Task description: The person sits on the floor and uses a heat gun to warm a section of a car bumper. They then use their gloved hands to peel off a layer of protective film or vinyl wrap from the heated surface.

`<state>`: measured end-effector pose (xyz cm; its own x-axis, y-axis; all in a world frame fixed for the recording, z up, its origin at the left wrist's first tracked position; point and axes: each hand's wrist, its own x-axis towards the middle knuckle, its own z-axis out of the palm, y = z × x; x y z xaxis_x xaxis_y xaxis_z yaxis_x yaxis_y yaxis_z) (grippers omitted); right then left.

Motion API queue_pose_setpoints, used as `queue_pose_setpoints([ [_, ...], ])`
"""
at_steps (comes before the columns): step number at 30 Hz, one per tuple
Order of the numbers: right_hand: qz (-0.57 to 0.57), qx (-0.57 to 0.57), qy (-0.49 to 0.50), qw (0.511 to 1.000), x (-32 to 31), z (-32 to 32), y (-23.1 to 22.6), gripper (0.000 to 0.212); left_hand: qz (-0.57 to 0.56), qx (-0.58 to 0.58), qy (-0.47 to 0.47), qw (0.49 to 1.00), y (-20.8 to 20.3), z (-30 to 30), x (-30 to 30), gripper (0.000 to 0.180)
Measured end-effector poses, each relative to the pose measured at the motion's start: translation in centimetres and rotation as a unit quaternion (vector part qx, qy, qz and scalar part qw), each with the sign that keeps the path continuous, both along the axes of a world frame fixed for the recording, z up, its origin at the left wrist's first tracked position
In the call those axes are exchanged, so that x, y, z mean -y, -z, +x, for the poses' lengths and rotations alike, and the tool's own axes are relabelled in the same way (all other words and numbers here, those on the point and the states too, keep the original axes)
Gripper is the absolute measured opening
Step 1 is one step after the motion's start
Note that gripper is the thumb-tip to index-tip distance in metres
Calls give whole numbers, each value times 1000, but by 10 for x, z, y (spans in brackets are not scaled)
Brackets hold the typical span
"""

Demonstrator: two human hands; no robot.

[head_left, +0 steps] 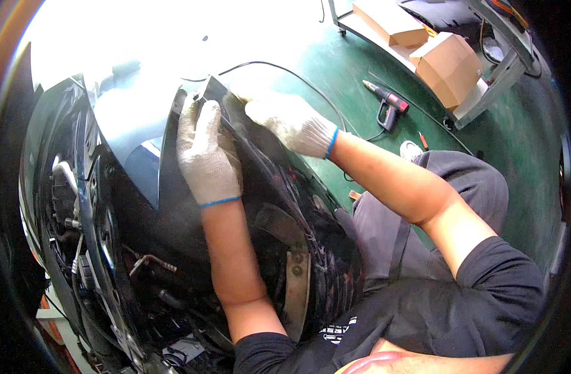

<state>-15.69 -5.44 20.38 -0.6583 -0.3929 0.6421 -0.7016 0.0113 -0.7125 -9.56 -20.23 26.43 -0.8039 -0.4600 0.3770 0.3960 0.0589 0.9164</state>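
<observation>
My left hand (210, 159), in a pale knitted glove with a blue cuff, lies on the dark car body panel (167, 146). Its fingers reach forward, two of them stretched and apart, around a small silvery corner (202, 88) at the panel's tip. Just to its right, my right hand (293, 121), gloved the same way, is curled at the dark panel edge (251, 134). Glare washes out its fingertips, so whatever they grip is hidden. Below my left forearm, the wheel arch opening (192, 268) exposes metal parts.
A red and black heat gun (392, 107) lies on the green floor (335, 81), with a black cable (298, 70) curving past. Cardboard boxes (447, 68) stand on a grey cart (478, 106) at the far right. A small orange-handled tool (423, 142) lies near my shoe (410, 150).
</observation>
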Motion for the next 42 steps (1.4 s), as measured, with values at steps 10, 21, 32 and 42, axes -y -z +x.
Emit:
queue_pose_setpoints([
  [10, 19, -213, 15, 977, 18, -2, -19, 38, 123, -8, 51, 991, -7, -2, -10, 38],
  [21, 82, 78, -23, 993, 1, 2, -5, 58, 80, -16, 56, 995, -2, 4, -4, 38],
  [32, 81, 73, 5, 994, 1, 14, 5, 57, 12, -28, -39, 999, 2, -1, -16, 47],
  [42, 79, 128, -12, 989, 0, 14, -19, 66, 28, -47, -18, 998, 10, -5, -13, 54],
])
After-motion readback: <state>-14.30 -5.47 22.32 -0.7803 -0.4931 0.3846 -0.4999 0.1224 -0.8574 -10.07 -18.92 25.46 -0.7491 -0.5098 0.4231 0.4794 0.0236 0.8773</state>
